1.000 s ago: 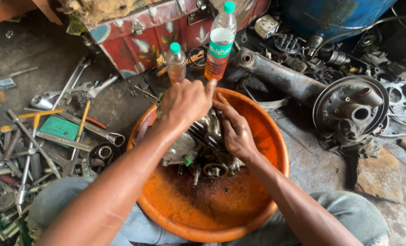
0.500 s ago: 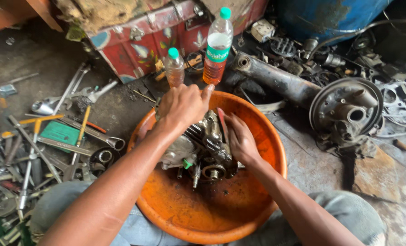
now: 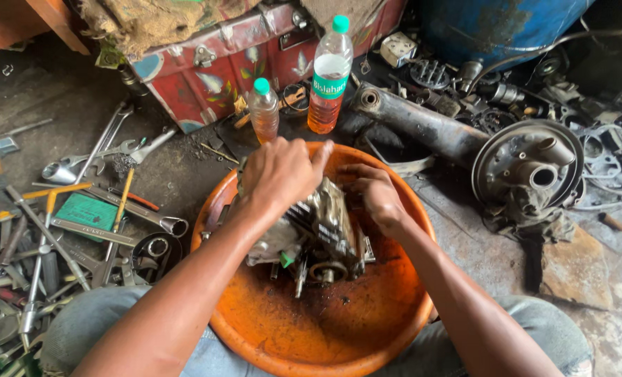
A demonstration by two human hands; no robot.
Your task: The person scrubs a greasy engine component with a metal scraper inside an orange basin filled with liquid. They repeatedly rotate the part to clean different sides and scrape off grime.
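A greasy metal engine block [image 3: 321, 234] sits in a round orange basin [image 3: 367, 324] between my knees. My left hand [image 3: 283, 171] grips the block's top left side, fingers curled over it. On the far right side of the block, my right hand [image 3: 374, 192] is clasped around its upper edge. The block is tilted, with a small green cap [image 3: 286, 259] and several studs showing on its near face. Dark oily residue lies on the basin floor.
Two plastic bottles of amber liquid [image 3: 327, 73] [image 3: 263, 109] stand behind the basin by a red metal trunk [image 3: 213, 59]. Spanners and tools [image 3: 67, 216] are strewn on the left. A swingarm tube [image 3: 423, 122], brake drum hub [image 3: 534, 167] and blue barrel [image 3: 506, 21] lie right.
My right hand has slid from the block's near right side up to its far top edge. The block has tipped slightly. My left hand stays on top.
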